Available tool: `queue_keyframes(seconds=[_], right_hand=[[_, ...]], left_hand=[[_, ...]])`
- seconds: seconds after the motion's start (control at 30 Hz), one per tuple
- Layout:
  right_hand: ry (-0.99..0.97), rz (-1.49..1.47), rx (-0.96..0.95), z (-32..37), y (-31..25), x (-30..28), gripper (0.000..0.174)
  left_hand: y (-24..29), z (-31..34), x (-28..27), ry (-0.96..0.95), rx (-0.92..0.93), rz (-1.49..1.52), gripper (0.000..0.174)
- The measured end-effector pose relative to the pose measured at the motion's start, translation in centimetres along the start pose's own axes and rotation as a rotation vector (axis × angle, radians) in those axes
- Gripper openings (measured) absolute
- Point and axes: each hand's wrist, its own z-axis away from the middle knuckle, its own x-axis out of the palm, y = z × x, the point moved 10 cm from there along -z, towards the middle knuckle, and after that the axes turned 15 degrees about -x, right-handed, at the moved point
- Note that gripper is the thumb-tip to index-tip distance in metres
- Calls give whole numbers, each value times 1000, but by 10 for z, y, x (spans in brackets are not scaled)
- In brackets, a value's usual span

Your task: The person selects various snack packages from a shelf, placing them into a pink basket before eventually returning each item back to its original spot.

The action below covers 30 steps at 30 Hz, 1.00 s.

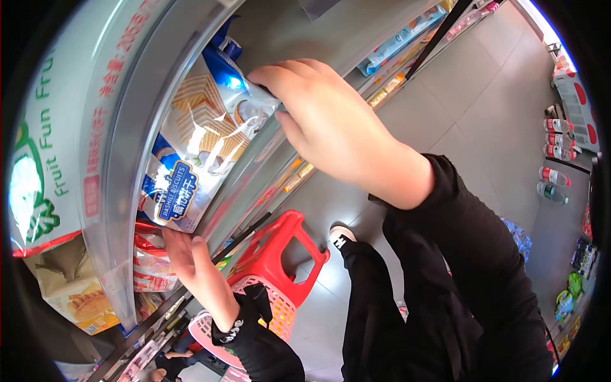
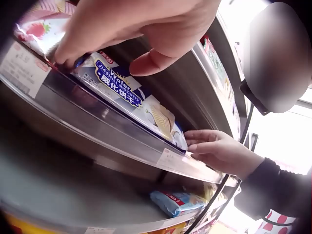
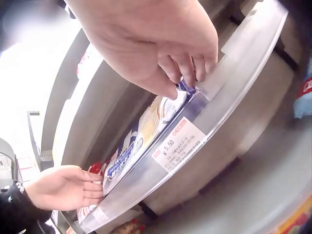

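A blue and white pack of wafer biscuits [image 1: 200, 137] lies along a shelf behind a clear front lip, its printed face showing. My right hand [image 1: 337, 121] pinches the blue end of the pack between thumb and fingers; the right wrist view shows this grip [image 3: 161, 53] close to the lip. At the opposite end, my left hand [image 1: 200, 274] touches the pack with straight fingers. From the right wrist camera, that left palm [image 3: 63, 187] faces up beside the pack's end. In the left wrist view, the left thumb [image 2: 151, 63] stands off the pack.
A price label [image 3: 179, 145] is fixed to the shelf lip. Beside the pack sits a red and white packet [image 1: 153, 264]. A red plastic stool [image 1: 286, 235] and a pink basket [image 1: 273, 299] stand below on the tiled floor. Bottles [image 1: 557, 140] line the far side.
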Motion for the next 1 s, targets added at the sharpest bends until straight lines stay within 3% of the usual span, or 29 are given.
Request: queue_keyframes(seconds=[0.03,0.1,0.23,0.27,0.37,0.43,0.47,0.57,0.63,0.7,0.8,0.83,0.9,1.0], right_hand=[[2,0,4,3,0,-2,34],[185,-1,-128,7,-12,-23,33],[169,-72,-79,40,-9,-46,35],[122,-115,-8,52,-1,-47,35],[27,-163,144,92,23,-50,35],[-18,-167,228,117,43,-55,35],[-61,-150,285,129,55,-57,35],[-70,-105,369,155,93,-68,36],[-33,-76,393,162,125,-79,37],[68,-35,479,166,166,-96,37],[165,102,398,148,207,-123,37],[169,109,407,142,223,-126,37],[159,307,250,120,233,-138,41],[43,398,353,97,265,-136,39]], left_hand=[[-1,5,-3,62,-13,-11,53],[5,21,2,82,61,-50,54],[16,66,27,97,287,-131,53],[11,77,44,-1,305,-101,48],[-24,96,98,-271,150,-70,33],[-35,104,135,-398,94,-208,27],[-45,105,148,-410,-48,-184,24],[-65,98,192,-522,39,-218,24],[-66,86,218,-535,5,-219,24],[-73,70,244,-570,-162,-191,28],[-50,45,284,-568,-60,-56,35],[-43,38,298,-580,-60,-60,35],[-33,18,313,-495,-130,31,42],[-35,-5,337,-448,-180,49,44]])
